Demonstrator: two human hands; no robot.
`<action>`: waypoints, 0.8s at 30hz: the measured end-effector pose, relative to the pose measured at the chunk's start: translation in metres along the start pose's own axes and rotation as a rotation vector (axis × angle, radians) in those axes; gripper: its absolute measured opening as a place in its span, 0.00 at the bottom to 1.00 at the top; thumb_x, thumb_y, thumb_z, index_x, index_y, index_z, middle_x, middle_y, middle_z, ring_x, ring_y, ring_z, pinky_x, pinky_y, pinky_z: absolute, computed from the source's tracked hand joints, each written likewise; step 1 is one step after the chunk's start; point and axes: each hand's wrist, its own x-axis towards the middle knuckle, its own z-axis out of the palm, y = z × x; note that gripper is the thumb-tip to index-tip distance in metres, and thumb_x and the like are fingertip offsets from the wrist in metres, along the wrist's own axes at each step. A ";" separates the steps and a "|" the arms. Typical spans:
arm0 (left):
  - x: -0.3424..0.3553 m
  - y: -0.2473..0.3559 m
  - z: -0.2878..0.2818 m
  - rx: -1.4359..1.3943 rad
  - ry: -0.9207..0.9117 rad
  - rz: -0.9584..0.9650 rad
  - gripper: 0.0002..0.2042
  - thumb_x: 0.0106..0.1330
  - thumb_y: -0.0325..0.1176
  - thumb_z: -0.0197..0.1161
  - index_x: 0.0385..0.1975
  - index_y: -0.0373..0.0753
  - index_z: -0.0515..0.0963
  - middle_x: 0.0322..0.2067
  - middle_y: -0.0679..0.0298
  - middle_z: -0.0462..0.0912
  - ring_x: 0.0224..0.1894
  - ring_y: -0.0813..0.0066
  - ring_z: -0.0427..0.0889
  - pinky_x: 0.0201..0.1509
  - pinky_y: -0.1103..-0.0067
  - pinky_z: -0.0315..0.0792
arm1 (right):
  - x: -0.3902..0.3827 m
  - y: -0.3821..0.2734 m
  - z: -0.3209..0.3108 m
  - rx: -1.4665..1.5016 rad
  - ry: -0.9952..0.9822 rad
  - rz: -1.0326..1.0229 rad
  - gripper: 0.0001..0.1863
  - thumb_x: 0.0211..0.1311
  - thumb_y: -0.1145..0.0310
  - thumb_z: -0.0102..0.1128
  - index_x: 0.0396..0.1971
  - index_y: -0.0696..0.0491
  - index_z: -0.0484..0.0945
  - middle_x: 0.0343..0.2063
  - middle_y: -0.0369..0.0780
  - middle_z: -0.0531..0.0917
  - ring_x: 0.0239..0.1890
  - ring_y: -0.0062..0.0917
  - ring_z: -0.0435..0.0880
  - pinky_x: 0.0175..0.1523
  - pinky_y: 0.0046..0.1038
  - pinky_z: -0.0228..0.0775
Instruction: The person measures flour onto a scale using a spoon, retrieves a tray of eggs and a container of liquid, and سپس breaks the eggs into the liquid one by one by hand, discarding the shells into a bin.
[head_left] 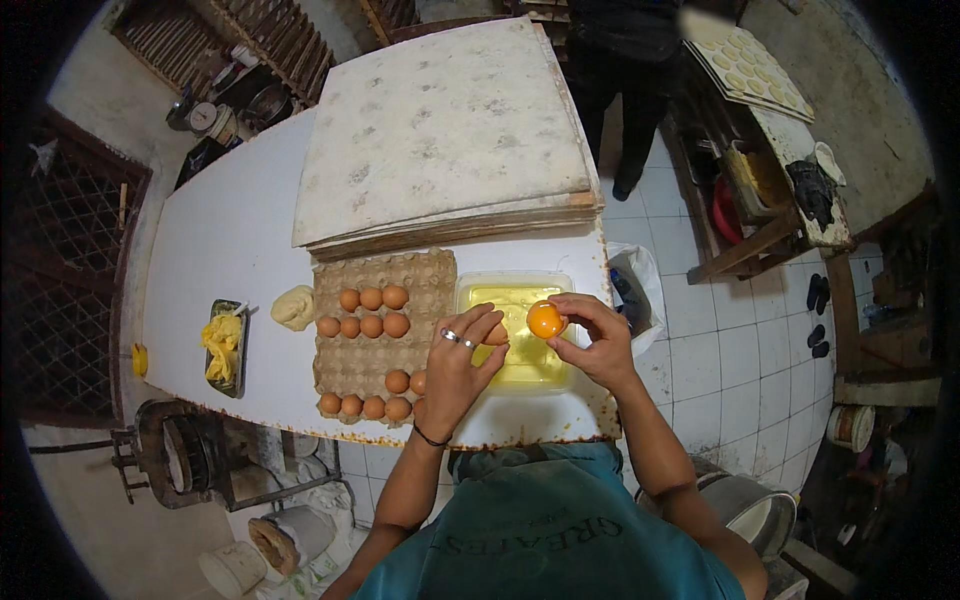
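Note:
Over a clear plastic container (545, 385) of yellowish egg white, both my hands are raised close together. My right hand (598, 335) pinches an eggshell half, mostly hidden behind the round orange yolk (545, 319) that sits in it. Between the fingers of my left hand (462, 355) is a brown eggshell piece (496, 334), partly covered by them. Just left of the container lies a cardboard egg tray (345, 290) with several brown eggs (371, 324) in rows. My left forearm hides part of the tray's near right corner.
A tall stack of pale boards (440, 130) stands behind the tray. Dough (293, 308) and a dark tray of yellow fat (222, 345) lie to the left. A white plastic bag (640, 290) hangs by the table's right edge. Another person (625, 90) stands beyond the table.

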 end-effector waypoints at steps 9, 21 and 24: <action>0.006 0.010 -0.007 -0.096 0.010 0.069 0.21 0.40 0.24 0.66 0.39 0.39 0.74 0.43 0.60 0.77 0.43 0.63 0.74 0.48 0.74 0.68 | 0.002 -0.015 -0.002 -0.117 0.032 -0.062 0.20 0.39 0.78 0.66 0.38 0.57 0.75 0.40 0.44 0.77 0.41 0.27 0.78 0.44 0.23 0.72; 0.000 0.006 -0.004 -0.535 -0.063 -0.087 0.23 0.43 0.21 0.64 0.43 0.37 0.70 0.46 0.54 0.73 0.52 0.65 0.70 0.57 0.73 0.63 | 0.009 -0.045 0.002 -0.227 0.011 -0.134 0.20 0.38 0.77 0.66 0.37 0.58 0.75 0.38 0.44 0.78 0.39 0.28 0.79 0.43 0.24 0.72; 0.000 0.007 -0.002 -0.559 -0.063 -0.079 0.23 0.44 0.20 0.64 0.44 0.36 0.69 0.47 0.53 0.72 0.53 0.64 0.69 0.58 0.72 0.62 | 0.011 -0.047 0.002 -0.273 -0.004 -0.164 0.19 0.38 0.77 0.66 0.37 0.57 0.76 0.37 0.45 0.78 0.39 0.29 0.79 0.43 0.24 0.71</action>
